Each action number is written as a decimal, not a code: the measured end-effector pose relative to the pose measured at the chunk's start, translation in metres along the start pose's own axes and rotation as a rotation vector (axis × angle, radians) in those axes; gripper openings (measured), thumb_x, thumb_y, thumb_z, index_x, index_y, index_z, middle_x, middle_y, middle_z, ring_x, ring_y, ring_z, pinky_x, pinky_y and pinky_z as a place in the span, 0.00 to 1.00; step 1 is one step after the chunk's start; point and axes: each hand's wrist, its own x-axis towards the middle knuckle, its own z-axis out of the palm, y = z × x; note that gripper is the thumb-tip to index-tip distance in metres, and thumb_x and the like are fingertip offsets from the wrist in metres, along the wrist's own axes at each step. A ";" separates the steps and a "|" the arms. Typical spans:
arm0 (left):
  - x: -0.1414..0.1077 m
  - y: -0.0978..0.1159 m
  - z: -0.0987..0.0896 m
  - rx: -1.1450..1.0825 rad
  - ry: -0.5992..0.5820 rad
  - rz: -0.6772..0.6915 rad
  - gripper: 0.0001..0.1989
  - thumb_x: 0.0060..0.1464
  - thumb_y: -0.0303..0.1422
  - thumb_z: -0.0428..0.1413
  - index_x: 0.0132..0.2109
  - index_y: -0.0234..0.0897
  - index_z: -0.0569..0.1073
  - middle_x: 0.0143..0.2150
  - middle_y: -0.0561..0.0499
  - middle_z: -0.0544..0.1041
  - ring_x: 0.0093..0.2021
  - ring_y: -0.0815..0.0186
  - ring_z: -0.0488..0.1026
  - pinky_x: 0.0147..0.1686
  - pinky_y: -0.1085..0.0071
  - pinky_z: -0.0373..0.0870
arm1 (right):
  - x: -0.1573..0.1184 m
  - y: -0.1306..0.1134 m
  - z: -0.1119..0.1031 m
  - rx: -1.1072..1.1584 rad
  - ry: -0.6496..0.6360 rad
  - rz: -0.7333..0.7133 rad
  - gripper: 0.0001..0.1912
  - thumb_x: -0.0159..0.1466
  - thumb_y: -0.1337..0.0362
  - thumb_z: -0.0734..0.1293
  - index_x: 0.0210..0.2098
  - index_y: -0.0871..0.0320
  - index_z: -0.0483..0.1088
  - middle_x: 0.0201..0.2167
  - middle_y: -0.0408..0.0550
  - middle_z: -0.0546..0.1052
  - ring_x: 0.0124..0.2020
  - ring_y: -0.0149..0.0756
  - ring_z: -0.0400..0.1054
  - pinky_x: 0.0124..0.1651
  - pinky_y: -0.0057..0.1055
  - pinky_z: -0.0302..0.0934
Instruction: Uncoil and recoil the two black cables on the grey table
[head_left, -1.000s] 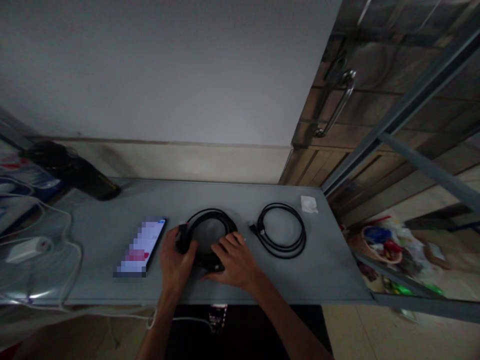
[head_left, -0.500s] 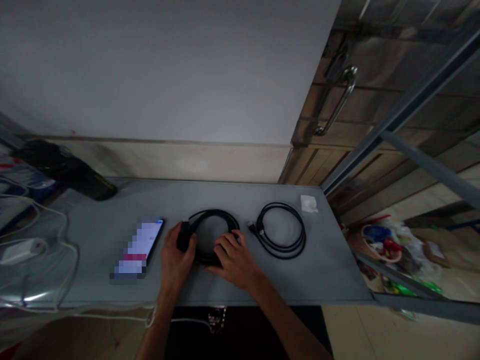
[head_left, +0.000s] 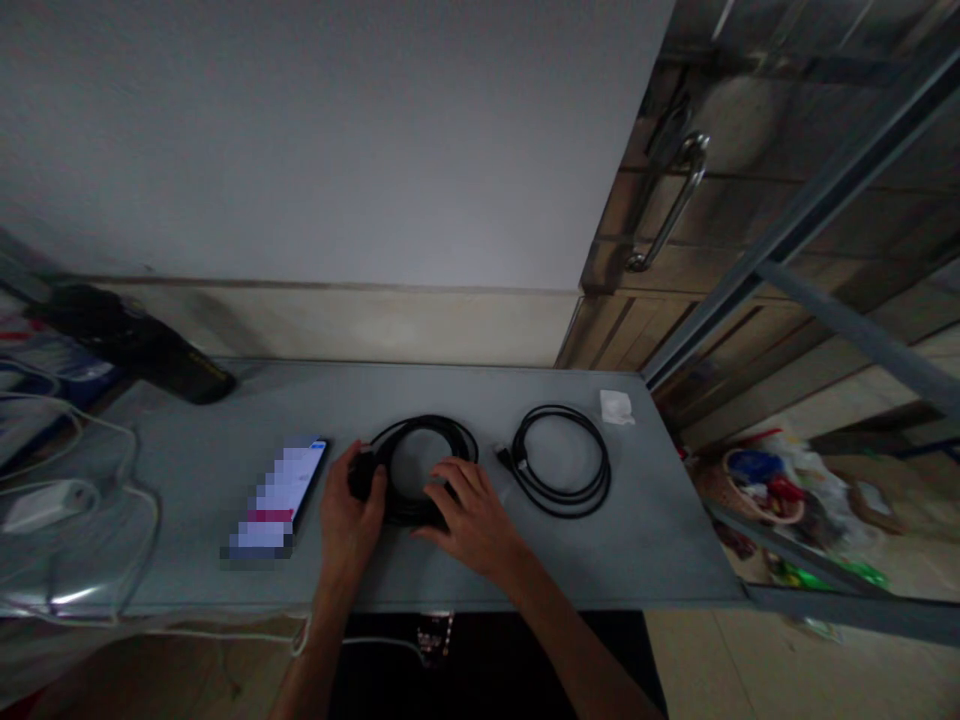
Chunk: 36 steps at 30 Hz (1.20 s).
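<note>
A coiled black cable [head_left: 420, 422] lies on the grey table between my two hands. My left hand [head_left: 351, 510] is closed around the coil's left side, where a dark block, perhaps its plug, shows between thumb and fingers. Over the coil's lower right side, my right hand [head_left: 472, 520] has its fingers curled, the thumb on the near side of the cable. My palms hide parts of the loops. To the right lies a second coiled black cable [head_left: 606, 470], its plug ends near its left side; neither hand touches it.
A lit phone [head_left: 289, 485] lies left of my left hand. Beyond are a white adapter [head_left: 49, 505], white cords and a black bottle [head_left: 172, 360] lying by the wall. A small white packet [head_left: 616, 406] sits at back right, near a metal frame [head_left: 720, 310].
My right hand's fingers have shifted slightly left and inward on the coil. My left hand has turned the dark block a little lower into its grip. The second coil stays put.
</note>
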 end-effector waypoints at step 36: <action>-0.024 0.034 -0.017 0.063 0.360 0.237 0.13 0.73 0.43 0.59 0.53 0.38 0.79 0.46 0.46 0.82 0.48 0.55 0.80 0.54 0.55 0.76 | -0.141 0.036 -0.085 -0.287 0.045 0.344 0.19 0.80 0.68 0.60 0.66 0.55 0.70 0.51 0.55 0.79 0.53 0.52 0.72 0.57 0.49 0.64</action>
